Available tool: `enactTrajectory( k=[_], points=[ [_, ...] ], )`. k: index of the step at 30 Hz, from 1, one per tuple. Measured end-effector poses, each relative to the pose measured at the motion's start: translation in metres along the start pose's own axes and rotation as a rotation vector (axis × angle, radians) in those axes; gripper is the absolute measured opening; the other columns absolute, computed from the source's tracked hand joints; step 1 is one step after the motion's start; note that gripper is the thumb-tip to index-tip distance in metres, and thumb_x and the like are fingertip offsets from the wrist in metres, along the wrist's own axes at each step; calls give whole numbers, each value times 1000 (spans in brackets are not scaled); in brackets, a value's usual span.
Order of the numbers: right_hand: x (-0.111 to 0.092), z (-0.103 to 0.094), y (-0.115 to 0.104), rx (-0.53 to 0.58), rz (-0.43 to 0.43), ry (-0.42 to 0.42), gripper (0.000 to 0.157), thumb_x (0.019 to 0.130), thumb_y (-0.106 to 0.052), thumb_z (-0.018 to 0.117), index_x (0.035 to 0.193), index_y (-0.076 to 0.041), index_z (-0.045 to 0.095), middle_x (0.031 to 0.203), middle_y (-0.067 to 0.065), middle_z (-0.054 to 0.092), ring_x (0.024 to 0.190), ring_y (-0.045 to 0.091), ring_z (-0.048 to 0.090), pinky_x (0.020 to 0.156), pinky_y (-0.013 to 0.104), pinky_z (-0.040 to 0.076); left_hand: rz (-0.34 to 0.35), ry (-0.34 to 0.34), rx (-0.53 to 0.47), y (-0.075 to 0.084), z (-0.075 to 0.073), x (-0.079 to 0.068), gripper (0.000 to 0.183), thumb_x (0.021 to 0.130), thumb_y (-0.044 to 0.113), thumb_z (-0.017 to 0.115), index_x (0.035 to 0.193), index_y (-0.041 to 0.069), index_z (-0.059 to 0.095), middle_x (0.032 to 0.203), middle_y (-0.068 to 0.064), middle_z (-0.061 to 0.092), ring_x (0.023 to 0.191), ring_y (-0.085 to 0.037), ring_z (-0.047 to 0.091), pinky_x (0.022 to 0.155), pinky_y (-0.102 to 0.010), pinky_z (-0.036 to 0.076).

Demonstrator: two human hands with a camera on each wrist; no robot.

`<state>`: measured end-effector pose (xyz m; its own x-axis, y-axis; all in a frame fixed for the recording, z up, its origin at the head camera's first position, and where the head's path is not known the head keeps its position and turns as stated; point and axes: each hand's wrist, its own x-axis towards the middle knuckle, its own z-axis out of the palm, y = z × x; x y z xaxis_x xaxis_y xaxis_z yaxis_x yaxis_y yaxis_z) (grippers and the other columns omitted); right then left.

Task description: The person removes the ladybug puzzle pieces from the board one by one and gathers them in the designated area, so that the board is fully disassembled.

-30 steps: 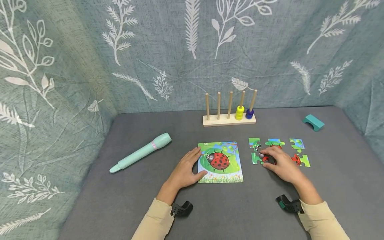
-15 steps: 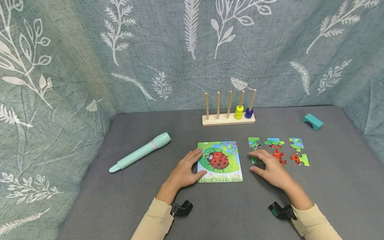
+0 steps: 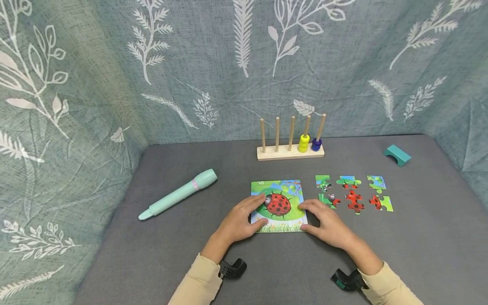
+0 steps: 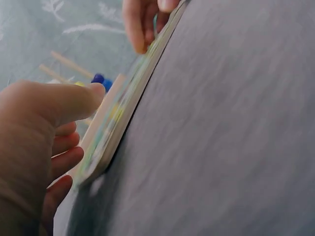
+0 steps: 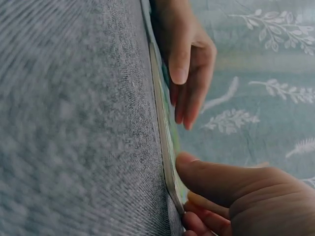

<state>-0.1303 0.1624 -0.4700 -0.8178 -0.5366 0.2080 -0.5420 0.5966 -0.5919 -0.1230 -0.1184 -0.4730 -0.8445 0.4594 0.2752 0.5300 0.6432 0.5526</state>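
Note:
A square ladybug picture puzzle (image 3: 278,205) lies flat in the middle of the grey table. My left hand (image 3: 241,220) is over its left side, thumb and fingers spread apart. In the left wrist view, the left thumb (image 4: 74,101) hangs over the puzzle's edge. My right hand (image 3: 328,224) is at the right edge, its thumb and index fingertips over the border. The right wrist view has the right thumb (image 5: 211,177) beside the puzzle's thin edge (image 5: 165,137); whether it presses there is unclear. Both hands look relaxed.
Several loose ladybug puzzle pieces (image 3: 354,201) lie in two rows on the right. Behind stands a wooden peg rack (image 3: 276,153) with yellow and blue rings. A mint pen-shaped object (image 3: 177,195) lies left, a teal arch block (image 3: 398,155) far right.
My right hand has left a puzzle piece in the lower row and moved left to the puzzle's right edge. The left hand has shifted slightly right over the puzzle.

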Motion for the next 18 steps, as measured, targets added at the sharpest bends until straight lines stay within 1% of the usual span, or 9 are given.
enactTrajectory(
  k=[3,7,10,12,18],
  points=[
    [0,0,0,-7,-4,-19,45,78,-17,77,119,-4,63,122,9,56,114,28,55,92,49,49,44,-36,7,10,5,2,53,86,24,69,133,3,55,138,-10,54,129,-29,48,109,-42,42],
    [0,-1,-1,-5,-2,-36,44,79,-18,77,119,-4,63,123,9,55,115,28,54,93,48,49,97,-122,32,22,12,3,47,92,25,62,135,7,54,139,-7,53,131,-24,47,111,-38,40],
    [0,0,-1,1,6,-36,43,78,-18,77,117,-5,64,123,9,55,115,28,54,93,48,49,99,-164,33,26,15,4,44,94,25,59,135,9,54,140,-5,52,132,-22,46,113,-37,38],
    [0,1,-2,2,11,-30,42,78,-17,78,116,-6,64,123,9,54,115,28,54,92,48,49,93,-178,33,26,16,4,43,95,25,58,135,11,55,140,-5,52,132,-21,46,113,-37,38],
    [0,4,-4,20,22,11,39,76,-13,79,111,-8,64,120,8,55,113,28,54,92,49,49,85,-182,24,23,17,4,43,94,25,60,134,11,56,139,-5,53,132,-21,46,113,-36,37]
  ],
)
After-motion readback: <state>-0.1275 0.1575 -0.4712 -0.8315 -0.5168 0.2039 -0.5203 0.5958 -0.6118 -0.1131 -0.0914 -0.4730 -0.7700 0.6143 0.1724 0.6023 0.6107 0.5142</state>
